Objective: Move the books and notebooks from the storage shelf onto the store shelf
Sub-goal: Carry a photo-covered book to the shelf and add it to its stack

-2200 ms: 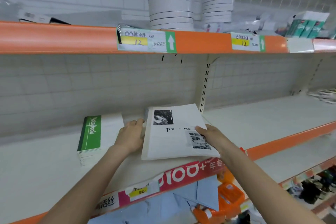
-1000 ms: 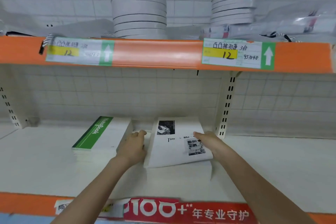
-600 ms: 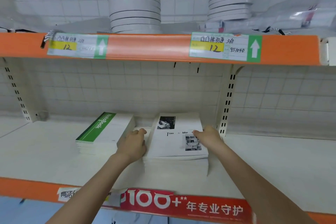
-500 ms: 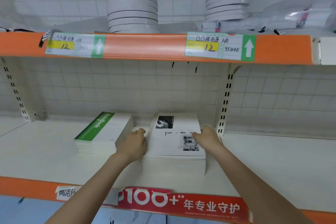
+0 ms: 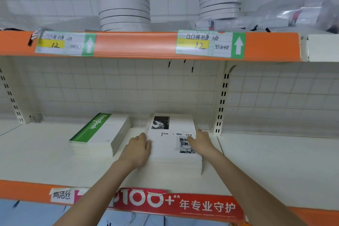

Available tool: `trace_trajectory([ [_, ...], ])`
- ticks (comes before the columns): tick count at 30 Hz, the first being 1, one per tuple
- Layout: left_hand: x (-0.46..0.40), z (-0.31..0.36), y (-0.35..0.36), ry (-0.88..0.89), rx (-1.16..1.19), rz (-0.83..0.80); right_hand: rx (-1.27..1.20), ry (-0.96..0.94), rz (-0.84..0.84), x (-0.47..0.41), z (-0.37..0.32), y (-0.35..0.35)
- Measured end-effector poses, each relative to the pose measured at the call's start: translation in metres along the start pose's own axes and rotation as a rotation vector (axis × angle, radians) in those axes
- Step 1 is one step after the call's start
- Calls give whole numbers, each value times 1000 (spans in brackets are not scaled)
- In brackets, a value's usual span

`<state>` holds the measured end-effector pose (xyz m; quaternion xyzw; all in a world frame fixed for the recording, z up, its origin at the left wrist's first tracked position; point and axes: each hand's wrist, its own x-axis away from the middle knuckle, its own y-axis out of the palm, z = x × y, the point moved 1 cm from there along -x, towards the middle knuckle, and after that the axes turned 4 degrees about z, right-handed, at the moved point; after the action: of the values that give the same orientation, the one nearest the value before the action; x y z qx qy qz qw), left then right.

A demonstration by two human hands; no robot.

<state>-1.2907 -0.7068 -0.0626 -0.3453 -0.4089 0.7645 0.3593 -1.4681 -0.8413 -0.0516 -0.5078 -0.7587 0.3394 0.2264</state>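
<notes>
1. Head view takes in the store shelf (image 5: 275, 167), a wide cream board with an orange front edge, backed by a white wire grid and slotted uprights.
2. Upper shelf (image 5: 135, 44) runs across above it, its orange lip carrying two price tags (image 5: 203, 44), each handwritten "12" on yellow with a white arrow on green.
3. Two tall stacks of white tape rolls (image 5: 124, 5) stand on that upper shelf, with clear plastic packets to the right of them, too blurred to identify.
4. Red banner (image 5: 183, 203) with "100+" and white Chinese characters is stuck along the lower shelf's front edge.
5. Stack of white books (image 5: 170, 154) lies flat on the store shelf near the middle upright, its top cover printed "Time & Memory" with two black-and-white photos.
6. Pile of green-spined notebooks (image 5: 100, 134) marked "NoteBook" sits just to the left of the books, apart from them by a narrow gap.
7. Left hand (image 5: 136, 149) rests against the left side of the book stack, fingers curled around its upper left edge.
8. Right hand (image 5: 200, 140) lies on the top cover's right side, fingers fairly straight and pressing down over the title, not wrapped around anything.
</notes>
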Motion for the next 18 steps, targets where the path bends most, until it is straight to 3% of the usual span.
trace_trajectory([
  [8, -1, 0, -1, -17, 5, -10, 68, -63, 39, 0, 1, 2],
  [14, 3, -1, -11, -15, 59, 24, 275, -257, 173, 6, -21, -1],
  [18, 9, -9, -24, 13, -4, 67, 291, -400, 109, 12, -43, 12],
])
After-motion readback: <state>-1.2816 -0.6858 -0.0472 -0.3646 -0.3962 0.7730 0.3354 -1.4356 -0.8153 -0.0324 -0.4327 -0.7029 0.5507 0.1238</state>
